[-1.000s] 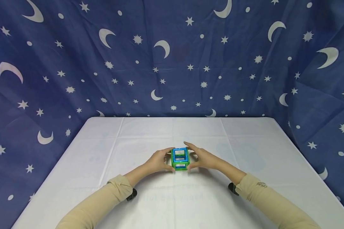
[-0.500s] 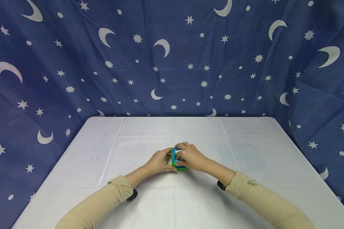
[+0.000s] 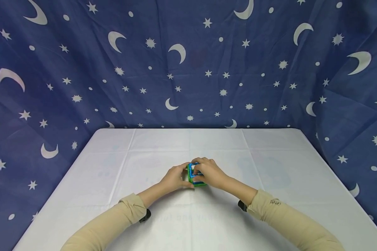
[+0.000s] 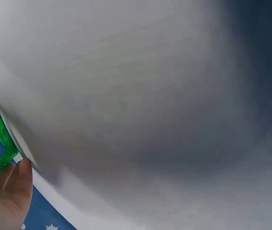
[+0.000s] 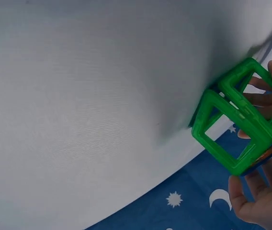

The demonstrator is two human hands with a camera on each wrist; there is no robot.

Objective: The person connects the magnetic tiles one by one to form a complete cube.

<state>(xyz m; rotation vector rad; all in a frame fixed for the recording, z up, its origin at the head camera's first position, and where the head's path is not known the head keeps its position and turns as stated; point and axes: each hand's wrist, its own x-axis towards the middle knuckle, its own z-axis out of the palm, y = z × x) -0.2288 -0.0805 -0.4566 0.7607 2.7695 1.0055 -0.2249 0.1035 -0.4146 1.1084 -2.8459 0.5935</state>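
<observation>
In the head view a small box of green and blue magnetic tiles [image 3: 191, 170] stands mid-table, partly covered by my right hand. My left hand [image 3: 175, 177] grips its left side, thumb at the near corner and fingers at the far one. From the right, my right hand [image 3: 209, 173] reaches over the top with curled fingers and grips the blue frame there. Two green square frames [image 5: 239, 117] meet side by side in the right wrist view, the right hand's fingers below them. The left wrist view catches only a green edge [image 4: 2, 129] and fingers [image 4: 18, 187].
A white cloth with fold creases covers the table [image 3: 163, 146]. Behind it hangs a dark blue curtain [image 3: 194, 83] printed with white moons and stars. Both forearms wear rolled beige sleeves [image 3: 113, 216], with black wrist cameras [image 3: 145, 215] beneath.
My right hand has moved left from the box's right side to over its top, its fingers now curled onto the blue frame. The left hand stays at the left side.
</observation>
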